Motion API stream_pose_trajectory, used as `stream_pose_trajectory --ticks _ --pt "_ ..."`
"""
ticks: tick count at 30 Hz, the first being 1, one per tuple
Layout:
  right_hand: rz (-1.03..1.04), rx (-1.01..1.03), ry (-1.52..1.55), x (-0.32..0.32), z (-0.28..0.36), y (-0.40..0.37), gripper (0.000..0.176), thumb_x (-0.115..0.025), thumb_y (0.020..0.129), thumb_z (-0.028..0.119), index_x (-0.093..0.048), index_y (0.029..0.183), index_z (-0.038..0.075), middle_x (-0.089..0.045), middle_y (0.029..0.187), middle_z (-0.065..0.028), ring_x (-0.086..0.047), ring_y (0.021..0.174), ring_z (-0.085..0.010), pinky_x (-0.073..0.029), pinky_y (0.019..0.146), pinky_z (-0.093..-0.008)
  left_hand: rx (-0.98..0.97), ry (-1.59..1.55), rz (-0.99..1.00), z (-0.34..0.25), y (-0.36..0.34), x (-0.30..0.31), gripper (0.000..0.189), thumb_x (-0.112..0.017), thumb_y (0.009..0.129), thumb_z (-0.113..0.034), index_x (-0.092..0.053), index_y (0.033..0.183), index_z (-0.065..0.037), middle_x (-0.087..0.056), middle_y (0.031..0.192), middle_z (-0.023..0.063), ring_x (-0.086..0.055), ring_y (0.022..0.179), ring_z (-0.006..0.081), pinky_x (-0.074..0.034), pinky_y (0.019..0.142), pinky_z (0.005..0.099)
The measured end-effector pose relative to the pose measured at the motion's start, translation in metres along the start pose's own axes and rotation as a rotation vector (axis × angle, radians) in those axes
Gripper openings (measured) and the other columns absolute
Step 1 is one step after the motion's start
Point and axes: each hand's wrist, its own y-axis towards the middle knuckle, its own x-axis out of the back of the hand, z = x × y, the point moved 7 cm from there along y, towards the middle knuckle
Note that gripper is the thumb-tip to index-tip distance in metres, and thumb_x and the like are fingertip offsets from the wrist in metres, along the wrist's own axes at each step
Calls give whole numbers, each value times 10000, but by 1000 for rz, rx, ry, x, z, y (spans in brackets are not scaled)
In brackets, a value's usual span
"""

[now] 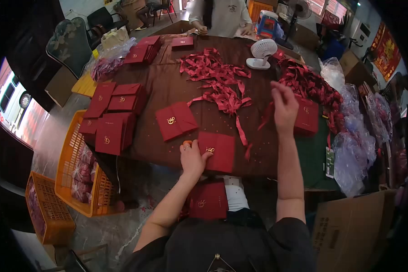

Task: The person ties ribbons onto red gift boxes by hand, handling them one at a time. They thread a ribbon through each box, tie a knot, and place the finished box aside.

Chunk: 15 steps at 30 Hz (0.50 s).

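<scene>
My left hand (193, 158) is at the left edge of a red folded packet (220, 152) with a gold emblem, near the table's front edge. Its fingers curl round a small orange object (187, 143), mostly hidden, while the thumb rests on the packet. My right hand (285, 109) is raised over the right side, fingers bent and apart, with nothing visible in them. A red ribbon strip (267, 115) lies just left of its wrist. Beyond the left hand, another red packet (176, 121) lies at an angle. A heap of red ribbons (217, 77) spreads across the middle.
Red packets are stacked at the left (109, 133), with a further red stack (306, 117) at the right. A white fan (263, 52) stands behind the ribbons. Orange crates (97, 206) and a cardboard box (349, 231) flank me. Across the table is another person (229, 18).
</scene>
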Motion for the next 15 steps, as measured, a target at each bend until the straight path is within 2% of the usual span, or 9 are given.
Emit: stream_pose_trajectory --ticks 2,4,5,7,8,11,13,14,15 --pt "-143 156 -77 25 49 47 166 -601 981 18 -690 1121 9 -643 1000 -2 -580 942 -83 -464 858 -227 8 -19 -5 -1 1 0 745 -855 740 -410 -555 1295 -12 -545 1220 269 -496 1173 431 -481 949 473" --pt "-209 170 174 38 78 69 165 -602 982 23 -687 1120 -4 -640 1028 -11 -578 952 -87 -458 875 -228 28 -39 -12 -2 2 0 727 -868 734 -371 -549 1281 -14 -550 1199 258 -496 1172 431 -482 940 476" --pt "-207 170 174 41 86 71 165 -602 982 23 -687 1120 -4 -640 1028 -11 -578 952 -87 -458 875 -228 31 -71 -37 -3 2 2 726 -880 709 -347 -537 1265 -30 -567 1181 230 -513 1150 414 -480 939 468" --pt "-152 181 121 43 99 63 160 -599 978 14 -688 1110 -5 -632 1045 -29 -578 965 -97 -456 881 -233 33 -100 -58 -2 3 3 728 -892 684 -323 -525 1249 -45 -583 1162 202 -531 1128 396 -478 937 460" --pt "-164 256 -3 42 106 48 165 -608 960 -4 -685 1105 -10 -625 1044 -47 -582 957 -117 -456 878 -239 38 -123 -52 -1 5 1 721 -894 682 -316 -523 1238 -45 -586 1164 194 -540 1119 395 -479 936 462" --pt "56 421 -183 14 105 8 177 -630 922 -23 -690 1085 12 -620 988 -55 -582 892 -133 -455 795 -239 39 -154 -44 3 8 -4 724 -894 683 -309 -519 1242 -44 -589 1169 182 -556 1102 391 -479 935 467" --pt "284 51 -117 -2 50 -2 149 -628 929 -13 -692 1060 18 -615 965 -53 -582 859 -119 -457 741 -239 26 -152 -39 4 6 -3 732 -892 686 -307 -516 1257 -42 -590 1172 179 -564 1095 389 -478 935 472" --pt "220 -32 -76 8 29 1 147 -614 955 10 -688 1081 14 -611 962 -39 -575 816 -96 -454 706 -227 31 -136 -33 5 5 -2 744 -880 702 -313 -507 1285 -39 -589 1180 182 -557 1095 395 -477 925 475" --pt "93 -8 -64 26 29 10 158 -603 967 20 -688 1100 19 -608 959 -21 -563 804 -82 -446 696 -216 34 -128 -33 2 6 0 755 -867 718 -320 -498 1314 -37 -588 1188 186 -550 1094 402 -476 915 479"
